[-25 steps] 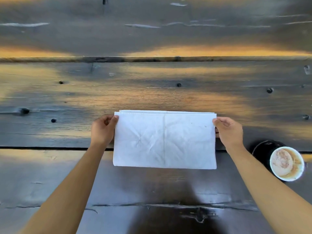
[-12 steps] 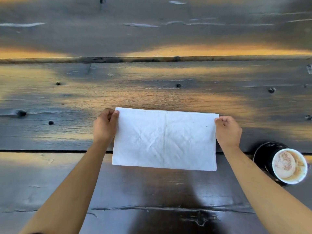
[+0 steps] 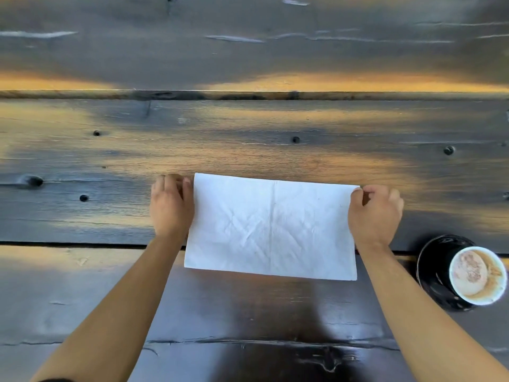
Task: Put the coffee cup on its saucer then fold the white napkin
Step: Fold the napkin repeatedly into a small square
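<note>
While both hands pinch its far corners, the napkin point(image 3: 271, 227) lies between them.

Creased matt white cloth napkin point(image 3: 271, 227) on dark, knotted, sheened wooden table point(image 3: 248, 128); glossy black saucer point(image 3: 435, 274).

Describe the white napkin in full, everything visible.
The white napkin is a creased cloth-like rectangle, already folded, with a vertical crease down its middle. It lies nearly flat on the dark wooden table, long side across, straddling a plank gap. The left hand pinches its far left corner; the right hand pinches its far right corner.
</note>
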### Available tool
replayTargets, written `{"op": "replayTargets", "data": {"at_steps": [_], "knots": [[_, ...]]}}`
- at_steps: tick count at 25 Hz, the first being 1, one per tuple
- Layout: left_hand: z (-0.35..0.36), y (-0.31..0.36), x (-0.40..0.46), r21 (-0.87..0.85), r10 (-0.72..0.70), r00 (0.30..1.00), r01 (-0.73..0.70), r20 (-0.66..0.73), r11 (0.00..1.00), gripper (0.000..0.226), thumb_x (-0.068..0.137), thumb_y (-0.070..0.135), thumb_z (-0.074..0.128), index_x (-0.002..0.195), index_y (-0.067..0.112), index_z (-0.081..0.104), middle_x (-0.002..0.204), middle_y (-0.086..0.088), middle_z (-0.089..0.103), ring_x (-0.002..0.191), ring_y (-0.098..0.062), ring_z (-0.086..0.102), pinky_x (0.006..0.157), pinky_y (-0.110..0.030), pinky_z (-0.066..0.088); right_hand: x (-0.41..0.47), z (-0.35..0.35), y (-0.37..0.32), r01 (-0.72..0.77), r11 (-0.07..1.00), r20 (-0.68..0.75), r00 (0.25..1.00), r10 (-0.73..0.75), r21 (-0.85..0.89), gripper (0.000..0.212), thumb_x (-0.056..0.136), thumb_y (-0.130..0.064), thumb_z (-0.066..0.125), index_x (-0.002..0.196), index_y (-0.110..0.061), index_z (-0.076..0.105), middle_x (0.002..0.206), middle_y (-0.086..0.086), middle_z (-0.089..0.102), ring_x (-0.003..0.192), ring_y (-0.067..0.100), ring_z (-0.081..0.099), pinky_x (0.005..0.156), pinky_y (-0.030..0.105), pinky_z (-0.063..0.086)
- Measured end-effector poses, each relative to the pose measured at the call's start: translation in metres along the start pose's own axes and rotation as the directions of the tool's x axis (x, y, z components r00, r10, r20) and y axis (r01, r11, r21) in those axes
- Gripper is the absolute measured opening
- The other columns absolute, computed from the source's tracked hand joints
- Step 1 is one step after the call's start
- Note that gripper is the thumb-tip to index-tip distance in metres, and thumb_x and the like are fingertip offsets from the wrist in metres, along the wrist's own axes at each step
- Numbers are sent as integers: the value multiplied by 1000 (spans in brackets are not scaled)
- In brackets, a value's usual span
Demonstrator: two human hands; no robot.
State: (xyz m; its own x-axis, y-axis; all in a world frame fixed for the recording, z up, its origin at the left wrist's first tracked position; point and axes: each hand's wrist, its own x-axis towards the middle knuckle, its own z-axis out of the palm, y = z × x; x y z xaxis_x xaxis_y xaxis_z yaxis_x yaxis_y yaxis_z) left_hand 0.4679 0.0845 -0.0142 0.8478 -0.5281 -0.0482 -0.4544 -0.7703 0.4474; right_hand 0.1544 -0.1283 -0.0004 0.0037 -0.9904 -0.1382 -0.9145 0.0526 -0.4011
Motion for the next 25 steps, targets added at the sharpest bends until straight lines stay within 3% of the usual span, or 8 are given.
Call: {"op": "replayTargets", "data": {"at_steps": [2,4,7,9,12,17,25], "knots": [[8,-13,-8,113,261,965,-263,32,958,33,103,22,45,125,3,60,129,-16,60,120,-40,52,97,-50,45,-25,21,-29,220,975,-13,975,-220,32,36,91,-30,47,114,-8,64,115,16,61,109,37,52,101,45,39],[16,-25,-13,124,415,899,-432,137,893,45,104,19,41,146,4,46,156,-14,43,147,-35,35,119,-49,30,-62,49,-75,472,873,106,868,-485,126,36,95,-19,48,126,-5,59,133,16,57,129,36,47,116,45,30],[20,-31,-10,101,505,814,-550,288,829,55,107,27,30,158,5,26,167,-9,17,157,-25,11,127,-48,13,-113,98,-137,685,710,278,658,-700,163,47,102,-24,39,144,-5,48,155,14,42,149,34,29,124,50,16],[22,-34,-9,142,507,763,-598,401,788,60,106,33,22,160,8,14,169,-7,9,158,-21,3,127,-50,13,-134,123,-168,725,673,339,602,-723,147,53,105,-30,33,152,-6,38,162,12,33,153,32,20,125,49,14],[26,-36,-8,230,453,763,-596,461,769,69,103,39,26,161,12,0,171,-3,-1,157,-18,-8,128,-46,6,-140,142,-180,731,679,386,608,-694,68,62,105,-41,24,158,-8,23,167,9,20,156,25,8,126,45,9],[27,-35,-9,248,472,771,-602,429,759,64,106,38,18,161,7,5,170,-7,1,158,-22,-3,128,-47,7,-111,127,-128,779,623,376,600,-706,-73,69,105,-51,25,159,-8,20,168,9,16,156,25,8,126,45,11],[25,-31,-10,248,456,779,-588,431,770,63,107,39,15,161,10,1,170,-4,-4,157,-20,-7,128,-45,4,-26,53,16,637,707,348,767,-539,-307,73,103,-51,20,159,-5,11,169,10,7,156,27,2,126,50,10]]}}
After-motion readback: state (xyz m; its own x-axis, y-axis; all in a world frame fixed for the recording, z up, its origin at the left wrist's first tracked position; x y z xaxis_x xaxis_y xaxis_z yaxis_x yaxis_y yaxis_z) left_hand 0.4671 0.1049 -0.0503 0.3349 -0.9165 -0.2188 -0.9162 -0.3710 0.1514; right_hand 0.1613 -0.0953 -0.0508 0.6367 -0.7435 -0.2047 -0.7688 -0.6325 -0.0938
